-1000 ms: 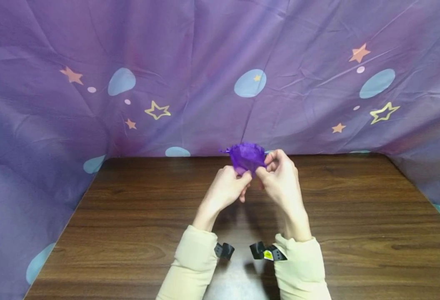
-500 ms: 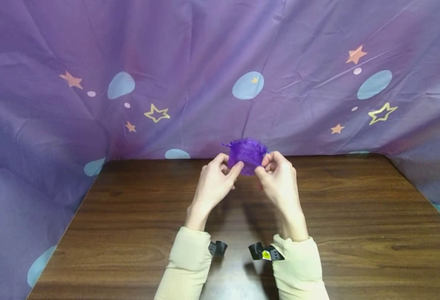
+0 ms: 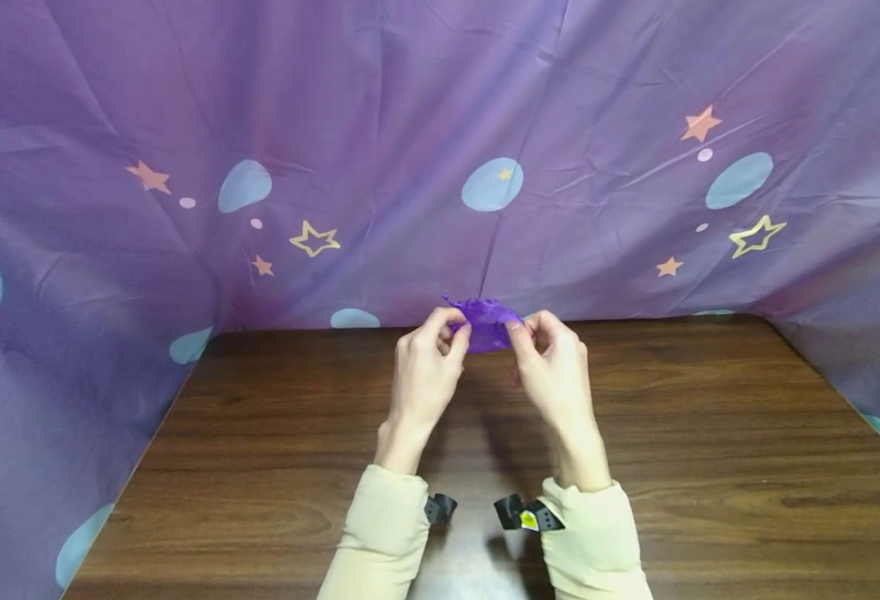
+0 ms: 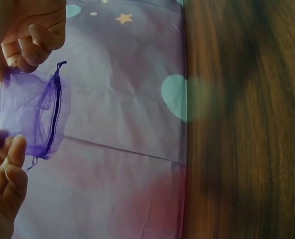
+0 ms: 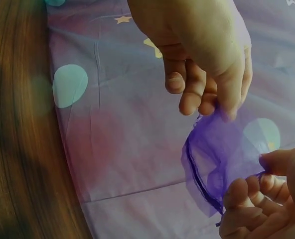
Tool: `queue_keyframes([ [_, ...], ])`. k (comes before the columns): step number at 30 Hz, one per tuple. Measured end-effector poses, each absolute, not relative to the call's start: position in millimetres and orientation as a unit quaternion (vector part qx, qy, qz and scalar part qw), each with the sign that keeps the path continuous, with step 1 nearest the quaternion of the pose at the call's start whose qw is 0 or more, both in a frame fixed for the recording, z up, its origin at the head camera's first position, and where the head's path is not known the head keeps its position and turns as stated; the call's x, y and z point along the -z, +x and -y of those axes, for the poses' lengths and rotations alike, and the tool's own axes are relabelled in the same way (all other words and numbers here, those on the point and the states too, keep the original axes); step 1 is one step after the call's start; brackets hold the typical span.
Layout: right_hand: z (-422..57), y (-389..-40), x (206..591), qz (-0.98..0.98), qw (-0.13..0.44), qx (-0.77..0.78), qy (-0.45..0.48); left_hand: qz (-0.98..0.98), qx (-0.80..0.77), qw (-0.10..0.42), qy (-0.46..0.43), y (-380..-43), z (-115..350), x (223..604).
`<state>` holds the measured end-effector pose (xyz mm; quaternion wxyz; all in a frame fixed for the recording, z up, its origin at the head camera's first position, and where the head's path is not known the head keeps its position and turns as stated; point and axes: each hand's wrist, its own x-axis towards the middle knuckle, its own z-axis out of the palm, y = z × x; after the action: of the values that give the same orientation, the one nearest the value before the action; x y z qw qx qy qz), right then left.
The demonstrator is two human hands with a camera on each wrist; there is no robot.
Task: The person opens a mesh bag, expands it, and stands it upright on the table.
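A small sheer purple drawstring pouch [image 3: 488, 323] is stretched between both hands above the far part of the table. My left hand [image 3: 427, 371] pinches its left side between thumb and fingers. The opposite side is pinched by my right hand [image 3: 556, 367]. In the left wrist view the pouch [image 4: 30, 112] spans from the left hand [image 4: 5, 184] at the bottom to the right hand [image 4: 30, 35] at the top. Its dark drawstring band [image 5: 200, 177] crosses near the mouth, on the side away from the pinching fingers. Nothing shows through the thin fabric.
A dark wood-grain table [image 3: 260, 467] lies beneath the hands. Behind it hangs a purple backdrop [image 3: 380, 150] printed with stars and blue ovals, which also closes in both sides. Black wrist mounts [image 3: 527, 512] sit at the cuffs of the pale sleeves [image 3: 387, 517].
My left hand has moved up and left, from the pouch's lower edge to its left side. The pouch has tipped and looks shorter in the head view. My right hand stays nearly in place.
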<state>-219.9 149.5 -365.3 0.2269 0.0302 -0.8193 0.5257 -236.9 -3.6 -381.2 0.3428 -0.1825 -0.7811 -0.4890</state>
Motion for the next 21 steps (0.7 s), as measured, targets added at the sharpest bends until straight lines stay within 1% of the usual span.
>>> queue_keyframes([
  [6, -150.8, -219.5, 364.3, 0.826, 0.232, -0.514, 0.014, 0.769, 0.502, 0.334, -0.213, -236.4, 4.8, 380.6],
  [14, -149.6, -219.7, 362.4, 0.827, 0.234, -0.512, -0.006, 0.771, 0.475, 0.363, -0.223, -237.5, 5.4, 380.8],
  [17, -151.9, -218.8, 361.7, 0.832, 0.210, -0.513, 0.020, 0.760, 0.492, 0.362, -0.223, -238.3, 6.1, 381.2],
  [19, -154.9, -218.3, 361.5, 0.831, 0.172, -0.527, 0.051, 0.750, 0.502, 0.368, -0.223, -239.0, 6.5, 381.6],
  [21, -158.6, -218.5, 362.0, 0.819, 0.122, -0.555, 0.075, 0.740, 0.509, 0.380, -0.222, -239.4, 7.1, 382.1],
])
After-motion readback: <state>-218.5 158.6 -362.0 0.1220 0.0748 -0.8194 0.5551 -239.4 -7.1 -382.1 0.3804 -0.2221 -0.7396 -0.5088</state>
